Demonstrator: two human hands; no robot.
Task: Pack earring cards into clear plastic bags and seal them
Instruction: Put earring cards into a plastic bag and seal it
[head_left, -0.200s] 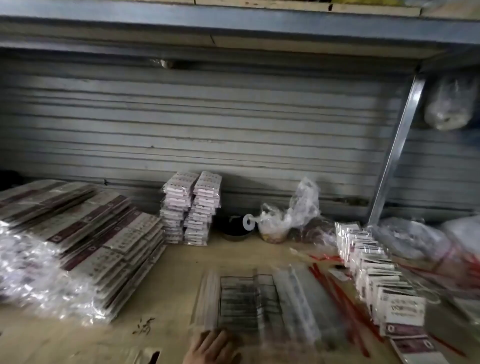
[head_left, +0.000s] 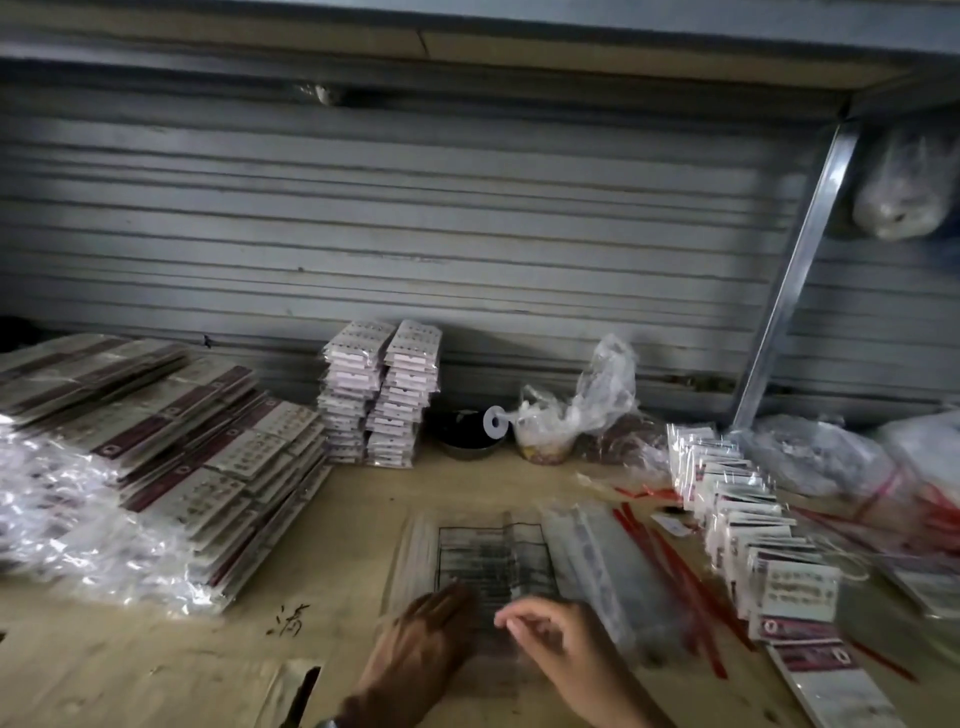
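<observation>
Head view: a big pile of bagged earring cards (head_left: 171, 467) fills the left of the counter (head_left: 358, 525), and two neat stacks of bagged cards (head_left: 382, 400) stand against the shutter wall (head_left: 467, 208) at the back, so much of the packing looks done. A long leaning row of loose cards (head_left: 748, 530) on the right seems to be what is left, and it is sizeable. Between them, straight ahead, lies the flat stack of clear plastic bags (head_left: 493, 556), with red strips (head_left: 670, 561) just beside it. The left hand (head_left: 421, 639) lies spread, fingers straight, pressing on the near end of that stack. The right hand (head_left: 561, 639) has curled fingers close to the top bag's edge, likely to peel one off, but blur hides whether it pinches the film. Open room is narrow: bare counter shows only near the front left and in a lane behind the bags. The card row sits near the right hand's elbow side, a slanted metal post (head_left: 789, 270) rises behind it, and a shelf (head_left: 519, 47) hangs overhead.
</observation>
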